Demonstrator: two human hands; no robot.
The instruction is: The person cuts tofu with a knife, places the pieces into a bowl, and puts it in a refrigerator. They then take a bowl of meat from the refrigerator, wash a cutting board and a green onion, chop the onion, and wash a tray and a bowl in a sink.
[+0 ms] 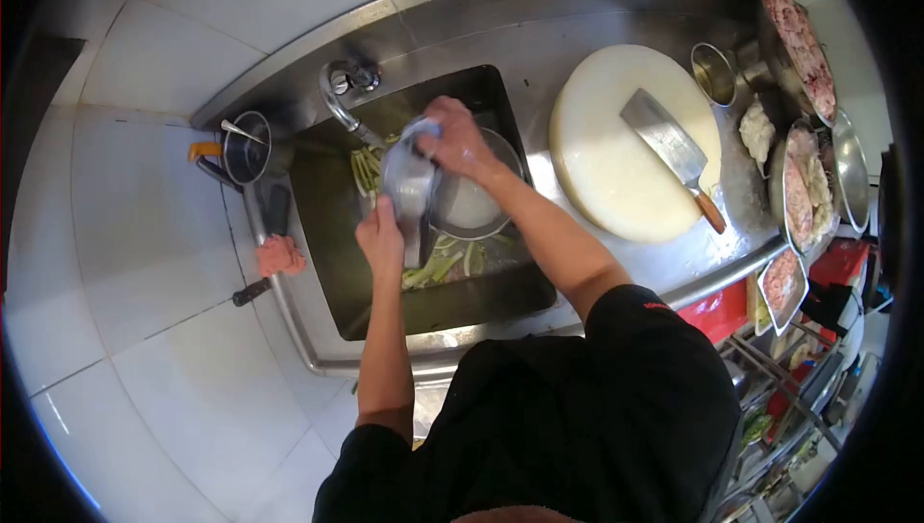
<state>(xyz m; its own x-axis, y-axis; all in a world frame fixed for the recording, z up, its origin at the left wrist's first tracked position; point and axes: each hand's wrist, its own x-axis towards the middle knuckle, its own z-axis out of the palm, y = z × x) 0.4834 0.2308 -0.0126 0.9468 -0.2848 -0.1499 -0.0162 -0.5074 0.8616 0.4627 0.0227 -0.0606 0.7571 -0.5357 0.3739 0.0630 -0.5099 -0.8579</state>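
Note:
A shiny metal bowl (pixel 408 186) is tilted on its side over the sink (pixel 351 306), below the tap (pixel 339 100). My left hand (pixel 382 239) grips its near edge, with the thumb along the metal. My right hand (pixel 457 141) is closed at the bowl's far end; its fingers are partly blurred, and a pale bluish patch shows beside them. Under my right wrist a round metal pot (pixel 474 205) with cloudy contents stands in the sink. Cut green vegetable stalks (pixel 441 268) lie around the sink bottom, partly hidden by the bowl.
To the right is a thick round cutting board (pixel 616 157) with a cleaver (pixel 669 138) on it. Bowls of raw meat (pixel 801 47) line the right end. At left sit a metal jug (pixel 247 146), a pink cloth (pixel 280 255) and a dark-handled tool (pixel 252 292).

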